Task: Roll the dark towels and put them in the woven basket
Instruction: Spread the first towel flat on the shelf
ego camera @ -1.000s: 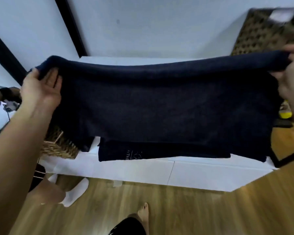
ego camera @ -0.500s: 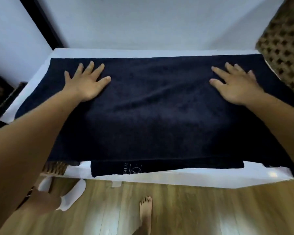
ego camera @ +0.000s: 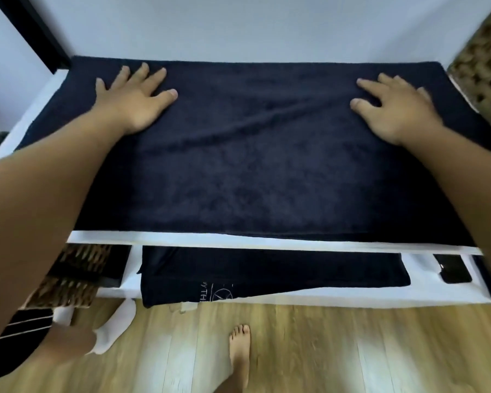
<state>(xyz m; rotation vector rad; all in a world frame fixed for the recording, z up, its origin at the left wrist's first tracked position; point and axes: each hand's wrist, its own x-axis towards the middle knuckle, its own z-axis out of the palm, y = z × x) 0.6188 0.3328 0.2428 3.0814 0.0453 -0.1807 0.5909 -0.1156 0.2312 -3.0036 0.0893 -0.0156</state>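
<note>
Left fingers (ego camera: 153, 78) straight and spread, right fingers (ego camera: 366, 86) straight, slightly arched; neither grips. Left hand (ego camera: 133, 100) and right hand (ego camera: 394, 109) press palm-down near the far corners of the navy towel (ego camera: 253, 165). Towel lies flat on the white top (ego camera: 182, 241): far edge at the wall, near edge just short of the front lip, shallow creases between the hands. Lower ledge: second dark towel (ego camera: 267, 273), phone (ego camera: 452, 268). Woven basket (ego camera: 74, 276) lower left; brown woven container (ego camera: 482, 72) beside the towel's right end.
</note>
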